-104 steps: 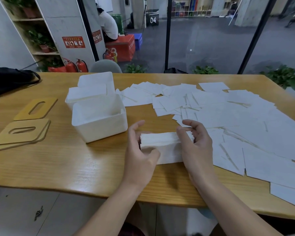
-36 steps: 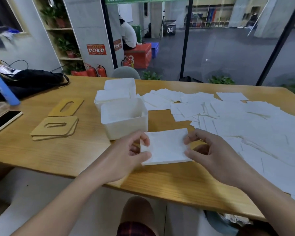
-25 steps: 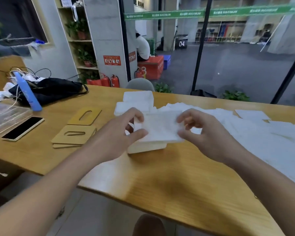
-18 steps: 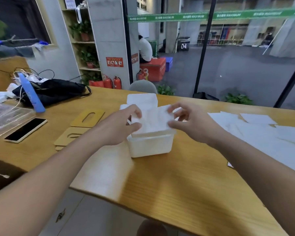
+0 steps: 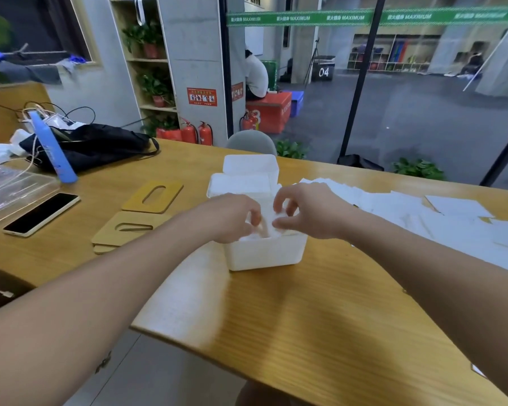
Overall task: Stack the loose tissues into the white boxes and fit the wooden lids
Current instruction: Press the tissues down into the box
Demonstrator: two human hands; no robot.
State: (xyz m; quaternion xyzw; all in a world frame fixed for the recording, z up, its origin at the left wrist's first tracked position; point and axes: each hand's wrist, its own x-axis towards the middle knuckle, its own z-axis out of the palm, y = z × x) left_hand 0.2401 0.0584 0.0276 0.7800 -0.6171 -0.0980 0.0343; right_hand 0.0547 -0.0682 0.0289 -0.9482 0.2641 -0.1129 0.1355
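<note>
Both hands pinch a soft white tissue stack over the nearest white plastic box on the desk — left hand at its left edge, right hand at its right. Light and floppy, it probably handles best gripped at opposite edges — fingers curled, wrists angled down into the box.

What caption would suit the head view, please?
Both hands, left hand and right hand, lower a tissue stack into the nearest white box.

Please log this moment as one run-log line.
step: loading | left hand and right hand: lowering white tissue stack into nearest white plastic box | slotted wooden lids: unfitted
</note>
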